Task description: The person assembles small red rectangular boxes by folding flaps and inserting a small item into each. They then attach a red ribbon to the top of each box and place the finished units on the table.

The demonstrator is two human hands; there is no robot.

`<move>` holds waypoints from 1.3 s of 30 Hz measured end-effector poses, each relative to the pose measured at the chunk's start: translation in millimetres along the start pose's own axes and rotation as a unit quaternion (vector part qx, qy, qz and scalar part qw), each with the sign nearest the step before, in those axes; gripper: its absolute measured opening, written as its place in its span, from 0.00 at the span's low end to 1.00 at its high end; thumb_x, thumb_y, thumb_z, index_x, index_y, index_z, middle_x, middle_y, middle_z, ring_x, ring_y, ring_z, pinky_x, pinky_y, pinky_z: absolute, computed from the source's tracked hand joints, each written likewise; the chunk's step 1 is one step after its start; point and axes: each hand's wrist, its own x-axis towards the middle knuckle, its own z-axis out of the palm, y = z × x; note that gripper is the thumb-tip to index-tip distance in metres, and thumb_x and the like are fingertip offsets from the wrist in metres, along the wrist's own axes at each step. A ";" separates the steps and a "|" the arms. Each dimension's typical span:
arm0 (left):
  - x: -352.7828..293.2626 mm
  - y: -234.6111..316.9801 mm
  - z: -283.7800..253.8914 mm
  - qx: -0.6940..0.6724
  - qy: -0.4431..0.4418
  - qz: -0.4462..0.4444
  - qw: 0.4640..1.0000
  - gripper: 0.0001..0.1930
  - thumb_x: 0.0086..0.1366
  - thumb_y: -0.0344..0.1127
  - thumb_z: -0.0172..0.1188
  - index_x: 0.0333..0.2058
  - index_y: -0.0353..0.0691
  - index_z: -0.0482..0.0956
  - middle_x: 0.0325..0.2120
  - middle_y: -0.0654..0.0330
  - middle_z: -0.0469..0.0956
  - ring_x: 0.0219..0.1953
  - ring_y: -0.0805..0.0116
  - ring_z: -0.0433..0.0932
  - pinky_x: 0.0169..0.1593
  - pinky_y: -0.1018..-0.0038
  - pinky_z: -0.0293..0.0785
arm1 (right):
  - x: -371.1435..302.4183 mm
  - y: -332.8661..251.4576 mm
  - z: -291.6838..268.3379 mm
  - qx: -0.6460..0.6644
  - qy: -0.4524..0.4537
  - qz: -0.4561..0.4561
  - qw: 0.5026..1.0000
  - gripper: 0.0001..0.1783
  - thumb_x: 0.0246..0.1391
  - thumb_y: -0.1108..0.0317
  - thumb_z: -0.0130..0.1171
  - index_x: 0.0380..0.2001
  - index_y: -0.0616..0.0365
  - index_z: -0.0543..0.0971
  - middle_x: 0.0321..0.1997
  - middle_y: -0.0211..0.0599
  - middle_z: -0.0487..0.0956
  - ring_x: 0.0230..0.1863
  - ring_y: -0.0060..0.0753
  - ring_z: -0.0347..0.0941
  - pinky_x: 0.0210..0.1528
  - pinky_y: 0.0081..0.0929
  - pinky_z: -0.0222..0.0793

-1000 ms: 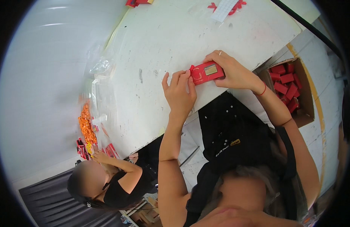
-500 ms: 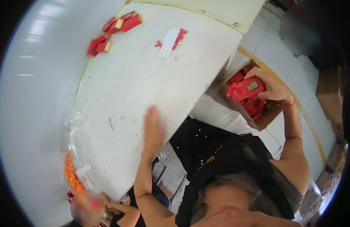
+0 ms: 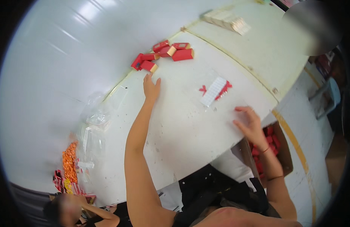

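My left hand (image 3: pixel 151 89) reaches across the white table, fingers stretched out. Its fingertips come up to the near end of a small red box (image 3: pixel 147 66) with a gold end; whether they touch it I cannot tell. That box belongs to a loose cluster of several red boxes (image 3: pixel 182 55) at the table's far edge. Over the right part of the table is my right hand (image 3: pixel 252 123), thumb and fingers apart, with nothing in it. Between the hands lie a white sheet (image 3: pixel 213 92) with a grid of small squares and red bows (image 3: pixel 225 89) beside it.
Beside the table at right, a cardboard carton (image 3: pixel 284 151) holds several red boxes. A pale stack (image 3: pixel 226 20) lies on the adjoining table. Clear plastic bags (image 3: pixel 97 117) and orange pieces (image 3: pixel 70 162) line the left side. Another person (image 3: pixel 67 208) sits at lower left.
My right hand has let go of the red box with a bow and moved from over the carton to the table. My left hand has reached forward to the red boxes. The view has shifted.
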 end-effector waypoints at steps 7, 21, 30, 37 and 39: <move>60.3 -30.4 31.4 0.096 -0.001 -0.166 0.981 0.30 0.56 0.50 0.66 0.56 0.50 0.69 0.62 0.47 0.61 0.55 0.37 0.70 0.54 0.50 0.71 | -0.3 -2.5 37.2 -0.258 0.062 -0.085 0.960 0.16 0.42 0.69 0.69 0.38 0.57 0.79 0.37 0.38 0.79 0.42 0.44 0.73 0.46 0.36 0.66; -207.9 125.6 -199.7 -0.573 -0.242 -0.341 0.705 0.27 0.73 0.51 0.42 0.61 0.40 0.69 0.51 0.54 0.77 0.42 0.59 0.83 0.41 0.71 0.80 | -6.3 -20.5 53.5 -0.105 -0.053 -0.103 0.988 0.41 0.36 0.61 0.77 0.56 0.58 0.72 0.55 0.40 0.75 0.53 0.38 0.71 0.54 0.35 0.66; -292.7 145.2 -221.6 -0.691 -0.275 -0.369 0.558 0.26 0.75 0.53 0.36 0.55 0.37 0.68 0.47 0.52 0.78 0.41 0.58 0.83 0.32 0.71 0.83 | -59.0 -95.4 135.4 0.331 -0.319 -0.010 0.888 0.48 0.38 0.74 0.75 0.63 0.57 0.61 0.56 0.40 0.72 0.58 0.33 0.70 0.59 0.31 0.68; -325.7 164.5 -220.2 -0.584 -0.173 -0.306 0.732 0.16 0.73 0.41 0.49 0.53 0.39 0.68 0.42 0.57 0.76 0.45 0.71 0.77 0.46 0.74 0.76 | -70.1 -104.4 124.1 0.354 -0.364 0.046 0.860 0.51 0.40 0.76 0.74 0.65 0.56 0.56 0.57 0.43 0.71 0.58 0.33 0.70 0.59 0.31 0.68; -328.4 184.4 -215.8 -0.591 -0.151 -0.299 0.734 0.20 0.70 0.37 0.56 0.57 0.40 0.66 0.44 0.57 0.75 0.46 0.73 0.75 0.50 0.73 0.74 | -77.2 -113.3 136.1 0.408 -0.269 0.026 0.872 0.51 0.41 0.76 0.74 0.66 0.56 0.55 0.61 0.45 0.68 0.60 0.35 0.69 0.60 0.33 0.68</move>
